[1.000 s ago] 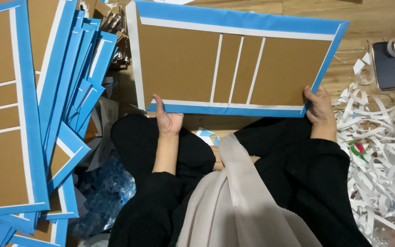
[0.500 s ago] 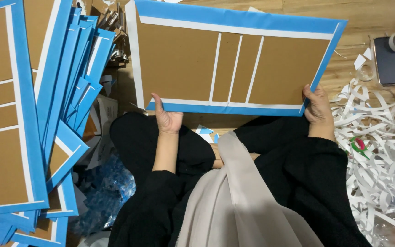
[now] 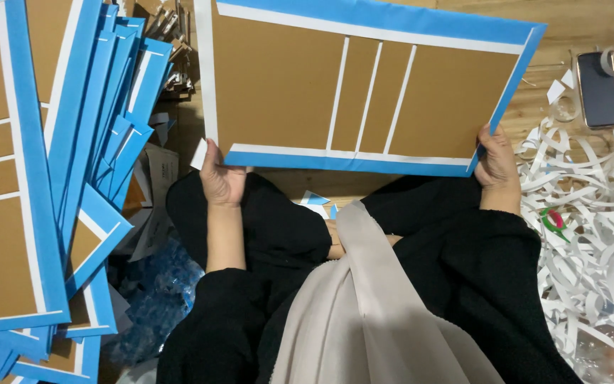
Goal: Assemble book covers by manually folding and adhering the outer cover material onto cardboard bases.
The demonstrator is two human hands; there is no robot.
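The large brown cardboard panel with a blue border and white tape strips [image 3: 364, 85] is held flat out in front of the seated person, above the lap, its near long edge toward the body. To handle it well at this stage, I judge the panel should stay level with equal support at both near corners, so the thin board does not sag or twist and the white strips do not lift.

The left hand [image 3: 220, 178] pinches the near left corner, fingers closed narrowly on the blue edge; a small white scrap [image 3: 198, 154] sticks out beside the fingers, and whether it is loose tape or part of the panel is hard to tell. The right hand [image 3: 495, 162] clamps the near right corner, thumb over the blue border and fingers curled beneath.

To the left lies a fanned stack of similar blue-bordered cardboard panels [image 3: 23, 178]. To the right, a heap of curled white paper strips [image 3: 591, 213] covers the wooden floor [image 3: 577, 25], with a dark phone [image 3: 598, 89] lying just beyond it
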